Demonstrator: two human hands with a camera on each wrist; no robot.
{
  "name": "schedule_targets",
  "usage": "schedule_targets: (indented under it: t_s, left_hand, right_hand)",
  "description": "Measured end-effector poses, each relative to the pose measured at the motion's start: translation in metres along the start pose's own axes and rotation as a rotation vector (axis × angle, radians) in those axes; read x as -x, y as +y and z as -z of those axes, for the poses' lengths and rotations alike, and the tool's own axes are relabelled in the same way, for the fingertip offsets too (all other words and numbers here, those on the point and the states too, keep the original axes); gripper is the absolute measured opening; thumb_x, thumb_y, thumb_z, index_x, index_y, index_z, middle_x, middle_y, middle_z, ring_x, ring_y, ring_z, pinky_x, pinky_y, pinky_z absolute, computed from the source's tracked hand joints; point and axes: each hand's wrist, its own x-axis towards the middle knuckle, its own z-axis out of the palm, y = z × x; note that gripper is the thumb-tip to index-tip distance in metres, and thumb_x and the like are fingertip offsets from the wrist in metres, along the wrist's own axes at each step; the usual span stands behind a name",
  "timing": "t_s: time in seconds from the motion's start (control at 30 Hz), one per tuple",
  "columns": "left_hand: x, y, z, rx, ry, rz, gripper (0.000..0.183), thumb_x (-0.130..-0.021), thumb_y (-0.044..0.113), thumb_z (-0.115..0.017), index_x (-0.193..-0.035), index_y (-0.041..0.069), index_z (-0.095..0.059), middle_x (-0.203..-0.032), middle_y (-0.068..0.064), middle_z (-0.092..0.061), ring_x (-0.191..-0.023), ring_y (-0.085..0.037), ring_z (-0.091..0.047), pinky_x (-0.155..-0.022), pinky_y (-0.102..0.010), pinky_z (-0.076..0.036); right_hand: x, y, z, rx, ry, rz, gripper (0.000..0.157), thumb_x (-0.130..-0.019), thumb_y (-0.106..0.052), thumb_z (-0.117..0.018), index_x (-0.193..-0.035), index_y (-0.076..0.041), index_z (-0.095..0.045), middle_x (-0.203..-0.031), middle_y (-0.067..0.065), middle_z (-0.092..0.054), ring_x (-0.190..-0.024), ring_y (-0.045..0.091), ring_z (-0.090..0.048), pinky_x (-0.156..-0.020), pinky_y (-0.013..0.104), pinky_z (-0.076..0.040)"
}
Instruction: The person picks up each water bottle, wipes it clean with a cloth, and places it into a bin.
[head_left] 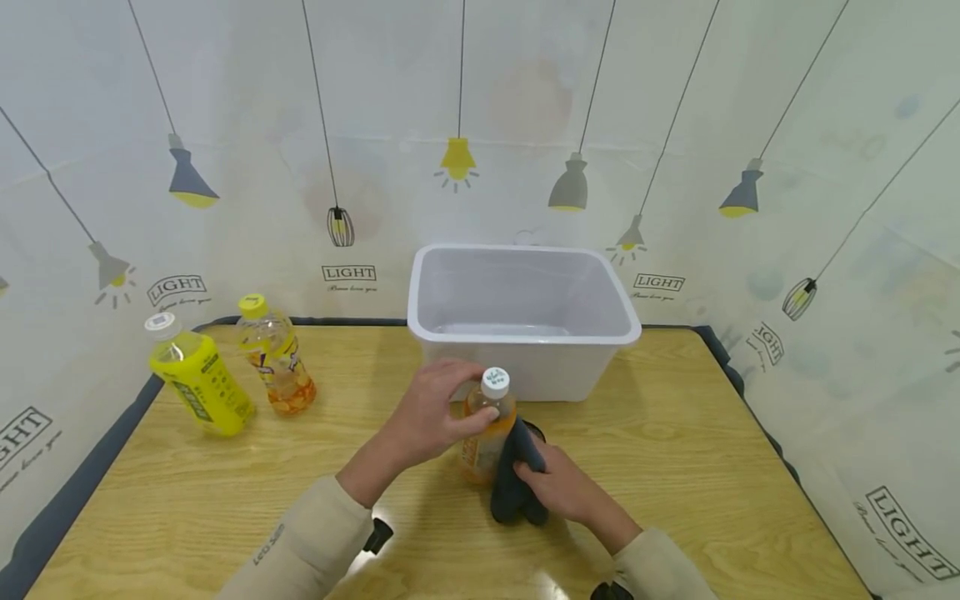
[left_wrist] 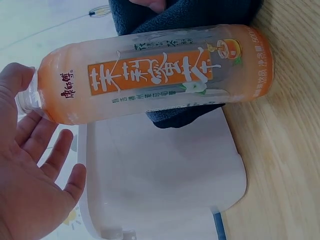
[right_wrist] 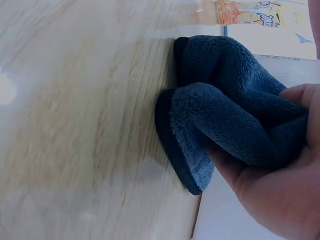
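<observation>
The left hand (head_left: 429, 414) is clamped on the neck of a clear plastic bottle with a white cap and orange-and-white label (left_wrist: 160, 75), thumb on 1 side and fingers on the other. That bottle is upright over the counter (head_left: 187, 500), on the near side of a white rectangular plastic bin (head_left: 540, 371). The right hand (head_left: 567, 486) grips a folded dark blue-grey plush cloth (right_wrist: 215, 107) against the bottle's side. At the counter's left, 2 bottles stand near each other: a yellow-green bottle with a white cap (head_left: 202, 383) and a clear bottle with a yellow cap (head_left: 277, 367).
</observation>
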Motion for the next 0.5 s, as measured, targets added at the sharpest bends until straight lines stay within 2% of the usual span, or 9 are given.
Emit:
schedule_targets:
  t_s: [0.17, 0.37, 0.5]
  left_hand:
    - [0.0, -0.001, -0.001, -0.001, -0.008, -0.003, 0.039, -0.081, 0.03, -0.077, -0.115, 0.012, -0.068, -0.111, 0.002, -0.071, -0.108, -0.016, -0.063, -0.097, -0.039, -0.048]
    - [0.0, -0.001, 0.0, -0.001, -0.009, -0.006, 0.039, -0.082, 0.029, -0.077, -0.115, 0.012, -0.067, -0.111, 0.002, -0.071, -0.108, -0.016, -0.064, -0.097, -0.038, -0.049]
    - [0.0, -0.001, 0.001, 0.007, -0.016, 0.003, 0.04, -0.082, 0.028, -0.077, -0.117, 0.011, -0.067, -0.113, 0.001, -0.071, -0.109, -0.017, -0.063, -0.098, -0.037, -0.048]
  right_hand:
    - [0.001, 0.001, 0.002, -0.02, -0.036, -0.041, 0.053, -0.102, -0.028, -0.047, -0.149, -0.008, -0.035, -0.141, 0.017, -0.053, -0.128, 0.032, -0.052, -0.105, 0.055, -0.041]
    - [0.003, -0.001, 0.007, -0.111, -0.033, -0.026, 0.054, -0.103, -0.028, -0.046, -0.152, -0.01, -0.031, -0.15, 0.016, -0.043, -0.136, 0.033, -0.044, -0.11, 0.056, -0.037]
    - [0.004, -0.004, 0.011, -0.137, -0.014, 0.013, 0.049, -0.104, -0.028, -0.044, -0.148, -0.007, -0.037, -0.144, 0.016, -0.05, -0.132, 0.032, -0.049, -0.106, 0.053, -0.041]
